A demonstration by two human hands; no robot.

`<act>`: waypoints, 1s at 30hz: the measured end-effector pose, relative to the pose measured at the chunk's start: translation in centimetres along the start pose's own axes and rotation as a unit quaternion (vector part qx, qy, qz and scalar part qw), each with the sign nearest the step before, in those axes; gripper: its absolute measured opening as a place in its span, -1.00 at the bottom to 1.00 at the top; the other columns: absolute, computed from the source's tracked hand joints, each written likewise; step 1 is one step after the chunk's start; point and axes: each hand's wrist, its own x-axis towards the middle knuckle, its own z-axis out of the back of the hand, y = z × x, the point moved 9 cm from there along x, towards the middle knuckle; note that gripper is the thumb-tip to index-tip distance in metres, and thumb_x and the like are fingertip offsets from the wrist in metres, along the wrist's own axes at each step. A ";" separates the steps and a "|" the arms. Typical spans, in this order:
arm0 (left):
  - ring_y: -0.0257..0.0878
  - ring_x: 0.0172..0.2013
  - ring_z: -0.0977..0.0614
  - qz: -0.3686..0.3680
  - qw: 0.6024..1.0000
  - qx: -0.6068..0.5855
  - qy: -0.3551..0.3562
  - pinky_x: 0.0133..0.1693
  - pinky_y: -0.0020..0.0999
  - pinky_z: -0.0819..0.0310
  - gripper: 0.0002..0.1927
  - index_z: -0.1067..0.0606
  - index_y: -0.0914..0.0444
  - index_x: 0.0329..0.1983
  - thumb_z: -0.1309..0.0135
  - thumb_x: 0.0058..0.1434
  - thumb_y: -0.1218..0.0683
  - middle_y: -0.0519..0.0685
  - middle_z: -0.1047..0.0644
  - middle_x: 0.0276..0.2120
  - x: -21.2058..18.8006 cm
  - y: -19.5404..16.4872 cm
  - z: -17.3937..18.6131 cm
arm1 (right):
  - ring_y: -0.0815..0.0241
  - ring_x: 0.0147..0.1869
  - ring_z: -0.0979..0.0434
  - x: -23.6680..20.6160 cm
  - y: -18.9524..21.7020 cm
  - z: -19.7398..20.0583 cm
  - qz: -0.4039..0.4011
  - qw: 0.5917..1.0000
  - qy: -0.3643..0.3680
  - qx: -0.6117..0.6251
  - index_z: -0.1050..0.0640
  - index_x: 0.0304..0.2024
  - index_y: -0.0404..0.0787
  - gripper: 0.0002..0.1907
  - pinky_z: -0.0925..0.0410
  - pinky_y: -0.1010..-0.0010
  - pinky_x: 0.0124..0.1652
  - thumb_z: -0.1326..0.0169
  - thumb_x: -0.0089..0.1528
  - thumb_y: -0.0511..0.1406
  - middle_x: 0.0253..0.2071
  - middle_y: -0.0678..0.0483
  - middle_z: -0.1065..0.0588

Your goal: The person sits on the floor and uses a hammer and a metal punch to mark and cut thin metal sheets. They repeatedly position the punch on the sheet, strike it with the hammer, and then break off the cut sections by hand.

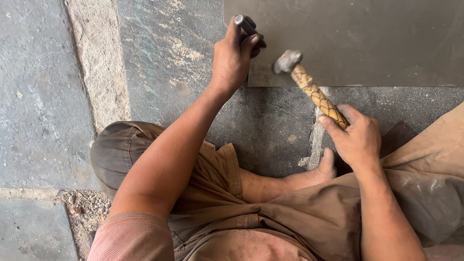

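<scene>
Two hands busy: my left hand (231, 58) grips chisel (249, 29) at metal sheet (382, 40) left edge; right hand (357, 137) holds hammer (308, 85).

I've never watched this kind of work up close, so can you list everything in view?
metal sheet: one, dull grey-brown, flat on the floor at upper right
chisel: one, dark, upright at the sheet's left edge
hammer: one, grey head, yellow patterned handle, head raised just right of the chisel
stone floor: grey slabs with pale joints
trousers: brown, dusty
bare foot: one, tucked between the legs
left hand: grip around the chisel
right hand: grip around the hammer handle
</scene>
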 end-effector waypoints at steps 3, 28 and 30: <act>-0.19 -0.19 -0.80 0.003 1.000 -0.006 0.007 -0.20 -0.33 -0.69 -0.75 -0.27 0.26 0.11 0.04 0.46 0.10 0.10 -0.68 -0.20 0.1 0.2 -0.2 | 0.26 -0.44 -0.43 -0.8 0.3 0.8 0.030 0.993 -0.036 0.111 -0.61 -0.10 -0.30 -0.61 -0.29 0.35 -0.44 -0.23 0.34 -0.08 -0.50 0.08 -0.48; 0.17 -0.36 -0.67 -0.112 0.965 0.233 0.036 -0.36 0.00 -0.60 -0.73 -0.27 0.27 0.12 0.07 0.46 0.08 0.25 -0.57 -0.17 -1.3 -3.7 -2.8 | 0.27 -0.43 -0.47 -3.8 7.6 7.2 0.152 0.951 -0.149 0.226 -0.61 0.07 -0.21 -0.70 -0.35 0.41 -0.39 -0.15 0.48 -0.13 -0.40 0.05 -0.52; 0.18 -0.34 -0.68 -0.116 0.968 0.222 0.014 -0.36 0.00 -0.60 -0.75 -0.28 0.27 0.12 0.05 0.45 0.11 0.26 -0.58 -0.18 -1.3 -4.2 -2.1 | 0.33 -0.49 -0.45 -2.4 7.2 6.0 0.093 0.986 -0.117 0.076 -0.63 0.01 -0.25 -0.66 -0.30 0.43 -0.43 -0.19 0.36 -0.13 -0.50 0.11 -0.49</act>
